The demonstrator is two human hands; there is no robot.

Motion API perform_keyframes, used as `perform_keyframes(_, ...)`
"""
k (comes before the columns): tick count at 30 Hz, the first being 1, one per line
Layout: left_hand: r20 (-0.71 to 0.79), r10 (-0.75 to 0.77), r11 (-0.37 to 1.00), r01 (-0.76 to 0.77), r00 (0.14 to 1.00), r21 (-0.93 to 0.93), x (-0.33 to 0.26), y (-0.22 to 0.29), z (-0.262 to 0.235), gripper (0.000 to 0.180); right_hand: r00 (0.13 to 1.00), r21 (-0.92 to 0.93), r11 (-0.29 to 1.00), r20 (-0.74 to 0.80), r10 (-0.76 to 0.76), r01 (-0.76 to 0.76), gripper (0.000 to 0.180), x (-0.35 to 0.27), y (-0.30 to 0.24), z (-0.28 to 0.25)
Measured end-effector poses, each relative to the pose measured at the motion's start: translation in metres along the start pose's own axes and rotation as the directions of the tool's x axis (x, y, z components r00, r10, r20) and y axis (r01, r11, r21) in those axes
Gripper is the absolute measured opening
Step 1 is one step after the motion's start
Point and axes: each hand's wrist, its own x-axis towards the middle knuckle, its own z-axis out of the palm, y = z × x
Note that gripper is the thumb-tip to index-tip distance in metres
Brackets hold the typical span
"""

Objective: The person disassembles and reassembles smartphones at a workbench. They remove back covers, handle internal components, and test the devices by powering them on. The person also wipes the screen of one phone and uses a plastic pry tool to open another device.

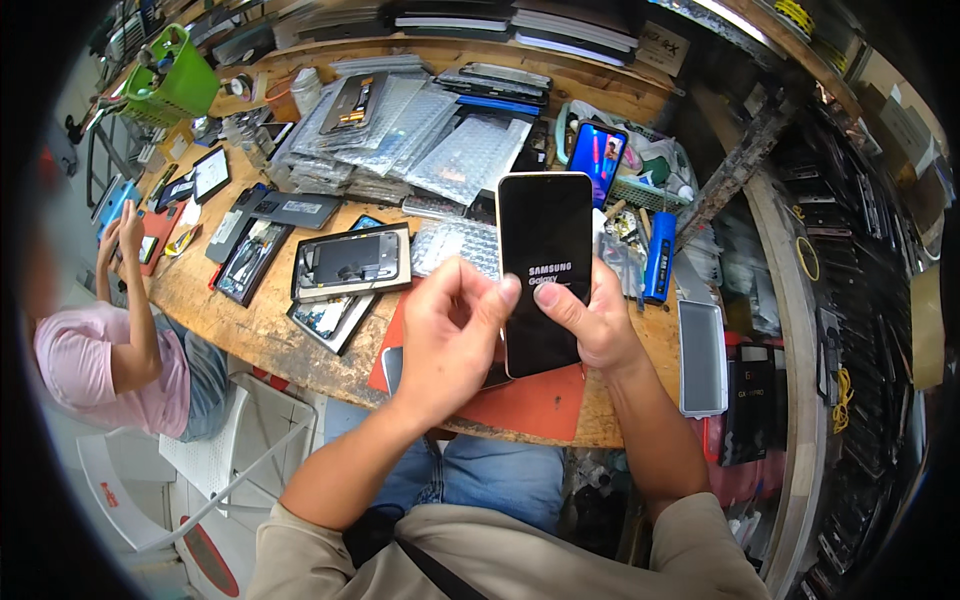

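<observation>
Workbench (262, 332) of worn wood spreads before us, bearing a broad heap of bubble-wrapped packets (400, 140) toward its far side. Along the front edge we see an orange-red mat (530, 412), and above it is the phone (545, 225) we hold, its black screen showing pale lettering. Our left hand (450, 325) is narrow, fingers curled, thumb tip at the phone's left edge; whether it grips, we cannot tell. Our right hand (605, 325) holds the phone from the right, thumb over the screen. Near that hand, further right, we have a blue tube (658, 257).
</observation>
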Motion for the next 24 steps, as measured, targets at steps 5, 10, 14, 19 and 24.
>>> perform_keyframes(5, -0.045, 0.166, 0.985, -0.164, 0.985, 0.055, 0.060, 0.023, -0.008, 0.032, 0.996, -0.008, 1.000, 0.092, 0.020, -0.020, 0.041, -0.002, -0.005, 0.011)
perform_keyframes(10, -0.007, 0.123, 0.992, -0.123, 0.992, 0.010, 0.063, 0.026, -0.006, 0.030, 0.993, -0.030, 0.999, 0.116, 0.014, -0.011, 0.045, -0.001, -0.007, 0.011)
perform_keyframes(14, 0.002, 0.088, 0.996, -0.088, 0.996, 0.026, 0.036, 0.017, -0.002, 0.022, 0.998, -0.019, 1.000, 0.068, -0.008, 0.009, 0.042, -0.004, -0.004, 0.013)
perform_keyframes(19, 0.088, -0.029, 1.000, 0.029, 0.996, 0.005, -0.014, -0.011, -0.003, 0.017, 0.995, -0.002, 0.997, -0.064, -0.074, 0.074, 0.040, -0.003, 0.000, 0.010)
perform_keyframes(24, 0.068, 0.089, 0.984, -0.098, 0.994, 0.151, -0.043, -0.030, -0.012, 0.015, 0.998, -0.001, 0.999, -0.045, -0.034, 0.034, 0.036, 0.000, 0.003, 0.013)
